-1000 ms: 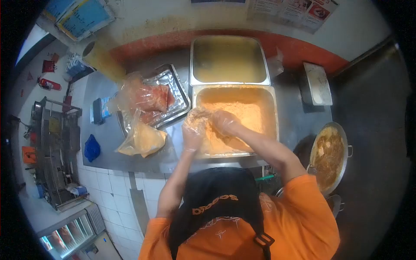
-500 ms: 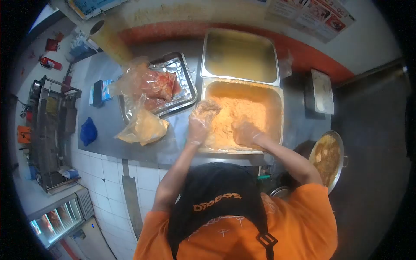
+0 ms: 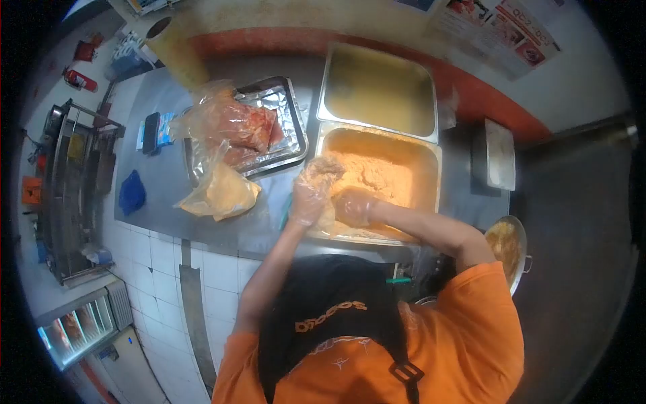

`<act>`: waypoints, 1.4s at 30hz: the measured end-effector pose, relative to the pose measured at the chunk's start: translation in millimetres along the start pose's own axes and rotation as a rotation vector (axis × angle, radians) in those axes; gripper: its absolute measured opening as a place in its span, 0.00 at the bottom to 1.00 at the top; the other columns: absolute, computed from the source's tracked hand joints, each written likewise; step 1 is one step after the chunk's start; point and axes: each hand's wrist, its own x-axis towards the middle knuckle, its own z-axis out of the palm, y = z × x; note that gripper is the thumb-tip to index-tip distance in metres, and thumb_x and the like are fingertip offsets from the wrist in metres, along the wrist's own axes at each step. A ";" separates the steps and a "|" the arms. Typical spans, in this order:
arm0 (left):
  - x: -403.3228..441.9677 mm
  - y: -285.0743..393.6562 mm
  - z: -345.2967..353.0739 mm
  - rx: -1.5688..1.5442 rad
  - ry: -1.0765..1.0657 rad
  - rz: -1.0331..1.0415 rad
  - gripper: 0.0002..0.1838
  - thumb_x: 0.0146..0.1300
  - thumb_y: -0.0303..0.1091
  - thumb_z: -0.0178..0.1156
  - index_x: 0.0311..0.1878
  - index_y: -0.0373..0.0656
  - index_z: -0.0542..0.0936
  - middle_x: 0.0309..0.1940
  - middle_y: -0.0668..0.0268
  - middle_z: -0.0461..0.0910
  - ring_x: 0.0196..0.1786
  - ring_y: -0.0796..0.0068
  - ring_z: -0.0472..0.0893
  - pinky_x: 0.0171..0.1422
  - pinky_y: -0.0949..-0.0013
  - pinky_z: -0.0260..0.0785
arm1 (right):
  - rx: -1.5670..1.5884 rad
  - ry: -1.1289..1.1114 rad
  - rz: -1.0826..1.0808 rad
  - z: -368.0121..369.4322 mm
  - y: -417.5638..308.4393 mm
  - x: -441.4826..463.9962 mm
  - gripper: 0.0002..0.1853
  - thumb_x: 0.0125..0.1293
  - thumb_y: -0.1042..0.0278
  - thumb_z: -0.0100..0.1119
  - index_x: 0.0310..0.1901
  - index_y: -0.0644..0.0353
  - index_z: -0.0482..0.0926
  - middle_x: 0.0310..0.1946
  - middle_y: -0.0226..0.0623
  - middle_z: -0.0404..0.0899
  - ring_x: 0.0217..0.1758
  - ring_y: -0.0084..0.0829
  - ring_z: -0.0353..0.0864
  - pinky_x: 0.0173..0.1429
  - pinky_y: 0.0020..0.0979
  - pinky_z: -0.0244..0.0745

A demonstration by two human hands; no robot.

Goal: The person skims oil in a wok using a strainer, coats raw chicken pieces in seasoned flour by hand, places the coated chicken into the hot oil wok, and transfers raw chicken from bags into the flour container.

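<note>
A metal pan of orange-tan powder (image 3: 383,176) stands before me on the steel table. My left hand (image 3: 311,199), in a clear plastic glove, is closed on a powder-coated piece (image 3: 324,168) at the pan's left edge. Low in the same pan, just right of the left hand, is my right hand (image 3: 354,206), also gloved. Its fingers are curled down into the powder and hidden. Behind the powder pan sits a second metal pan with yellowish liquid (image 3: 378,94).
Left of the pans are a foil-lined tray (image 3: 296,138), bagged raw meat (image 3: 245,126), a bag of powder (image 3: 227,192), a phone (image 3: 152,132) and a blue bundle (image 3: 132,190). A narrow metal container (image 3: 500,155) and a frying pan (image 3: 506,248) stand right.
My right hand moved away from the left hand to the pan's lower right, then back left beside it. My left hand keeps the coated piece. The view has shifted.
</note>
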 end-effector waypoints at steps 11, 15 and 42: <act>1.9 -13.4 0.5 -0.042 0.056 -0.001 0.13 0.67 0.21 0.56 0.51 0.33 0.84 0.52 0.57 0.86 0.56 0.67 0.83 0.65 0.65 0.74 | -0.194 0.352 0.337 20.4 9.0 -44.1 0.26 0.68 0.52 0.56 0.51 0.74 0.75 0.38 0.55 0.85 0.41 0.54 0.87 0.46 0.47 0.83; 0.4 -8.5 0.7 -0.104 0.031 0.055 0.14 0.69 0.20 0.55 0.56 0.31 0.80 0.52 0.56 0.85 0.57 0.66 0.84 0.65 0.64 0.76 | 0.191 0.541 0.449 5.7 -0.4 -68.6 0.25 0.65 0.54 0.58 0.48 0.74 0.81 0.43 0.62 0.84 0.39 0.57 0.87 0.46 0.47 0.84; 5.1 -40.5 -7.7 0.024 0.012 0.099 0.18 0.71 0.20 0.58 0.62 0.30 0.72 0.53 0.50 0.83 0.57 0.59 0.85 0.64 0.62 0.79 | -0.342 0.683 0.538 23.5 0.6 -21.3 0.16 0.67 0.68 0.55 0.53 0.65 0.78 0.41 0.55 0.84 0.46 0.56 0.85 0.51 0.46 0.81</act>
